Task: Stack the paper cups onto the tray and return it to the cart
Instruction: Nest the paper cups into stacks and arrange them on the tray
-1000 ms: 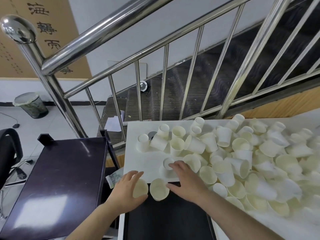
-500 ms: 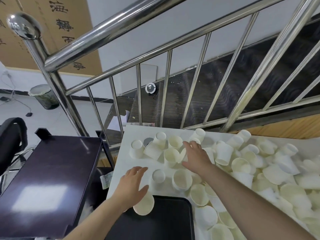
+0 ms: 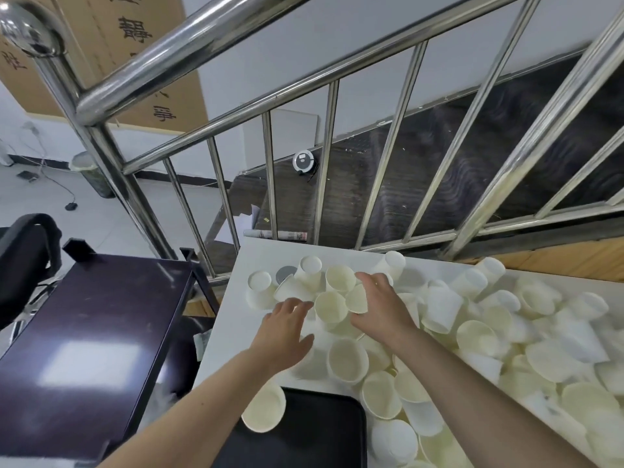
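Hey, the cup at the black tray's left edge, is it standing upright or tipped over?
Tipped over. The paper cup lies on its side at the black tray, its open mouth facing the camera.

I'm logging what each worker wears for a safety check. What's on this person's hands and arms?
Nothing visible: the left hand and right hand are bare, with no gloves, rings or watch showing. Both forearms are uncovered to the frame's edge; no sleeve appears.

You have before you one black tray (image 3: pixel 314 430), one dark cart (image 3: pixel 94 349), one waste bin (image 3: pixel 93 177), one office chair (image 3: pixel 23 261), two hands, and several dozen paper cups (image 3: pixel 347 361), too many and too overlapped to count exactly.
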A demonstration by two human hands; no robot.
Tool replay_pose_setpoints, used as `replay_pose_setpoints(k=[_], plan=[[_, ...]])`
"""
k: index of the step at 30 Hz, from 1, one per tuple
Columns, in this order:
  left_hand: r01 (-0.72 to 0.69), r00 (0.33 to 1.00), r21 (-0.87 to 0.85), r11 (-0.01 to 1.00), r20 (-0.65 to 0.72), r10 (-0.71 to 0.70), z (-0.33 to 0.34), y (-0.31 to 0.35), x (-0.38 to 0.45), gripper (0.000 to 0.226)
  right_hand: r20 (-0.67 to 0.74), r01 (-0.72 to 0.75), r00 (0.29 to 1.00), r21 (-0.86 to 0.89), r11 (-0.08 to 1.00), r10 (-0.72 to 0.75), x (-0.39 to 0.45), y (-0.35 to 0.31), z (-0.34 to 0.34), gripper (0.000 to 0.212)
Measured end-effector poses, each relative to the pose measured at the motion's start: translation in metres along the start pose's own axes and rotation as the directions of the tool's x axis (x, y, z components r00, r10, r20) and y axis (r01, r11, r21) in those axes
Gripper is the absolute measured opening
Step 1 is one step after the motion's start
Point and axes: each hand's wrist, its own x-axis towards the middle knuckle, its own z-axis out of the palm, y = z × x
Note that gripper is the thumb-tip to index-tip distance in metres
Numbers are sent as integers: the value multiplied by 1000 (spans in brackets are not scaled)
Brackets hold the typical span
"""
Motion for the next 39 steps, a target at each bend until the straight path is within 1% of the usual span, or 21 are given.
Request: replay_pose_setpoints(k=[3,7,10,15,19,21,24,27,29,32,35,39], plan=[[9,1000,50,999,26,-11,3,15,26,65,-50,17,999,69,997,-13,-13,5,-12,79],[45,994,105,993,95,-55,14,34,54,66,-79,-5,997,90,996,12,-28,15,-24,78],[69,989,114,991,121,-83,24,40,63,65,-73,-40,996,92,995,46,-38,24,-31,74],[59,989,108,992,125,-73,32,41,71,65,-90,-27,995,86,996,34,-49,32,-36,68],[51,994,77,996,94,-58,31,43,74,62,-58,-7,998,85,996,12,-55,35,-36,70],[58,996,57,997,72,-62,27,45,72,64,-58,2,998,93,996,4,-58,36,-36,72],[60,998,-5,998,13,-60,12,47,63,70,-67,5,998,107,994,2,-63,35,-35,74],[41,996,-92,995,-75,-48,-12,43,43,73,-86,6,996,121,993,5,-70,29,-37,75],[9,992,-149,989,-127,-28,-28,39,23,75,-100,16,995,127,992,-4,-77,23,-37,76],[-53,982,-187,981,-186,18,-49,34,-13,80,-112,42,993,127,991,-28,-92,12,-37,77],[-127,981,-189,974,-169,95,-57,31,-45,83,-97,62,994,98,993,-53,-109,3,-32,76],[-195,980,-162,967,-80,184,-47,26,-74,82,-24,87,996,35,996,-86,-130,-7,-20,75]])
